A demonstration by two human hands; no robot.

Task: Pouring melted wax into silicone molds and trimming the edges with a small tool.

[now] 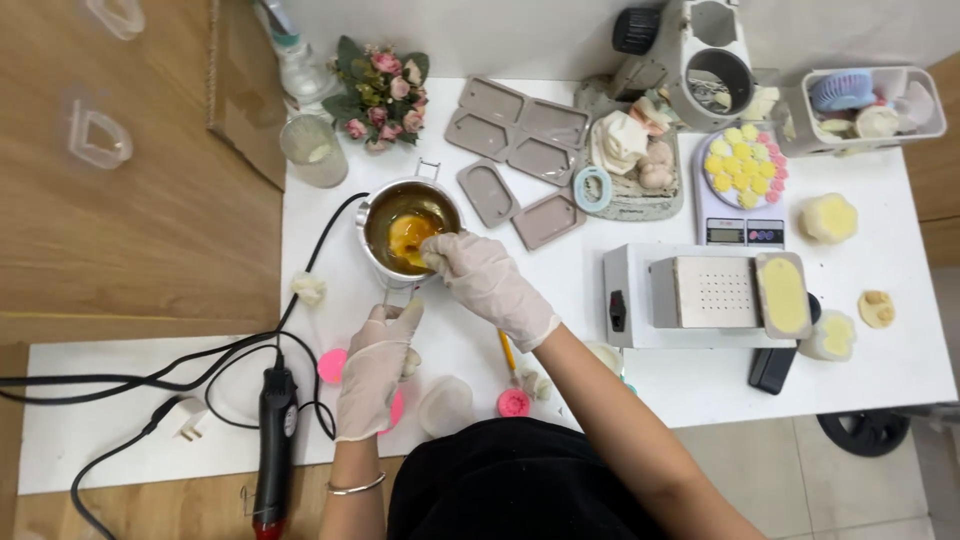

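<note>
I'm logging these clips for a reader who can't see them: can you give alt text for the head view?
A person's gloved right hand reaches into a small metal pot of yellow liquid on a white table, while the gloved left hand rests by the pot's handle. Grey moulds, a scale and a heat gun lie around.

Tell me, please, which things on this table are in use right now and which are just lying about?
In use:
- metal pot of melted yellow wax
- right hand, reaching into the pot
- left hand, at the pot's handle

Lying about:
- grey moulds
- flower bunch
- scale with small wax flowers
- heat gun
- white heating unit
</note>
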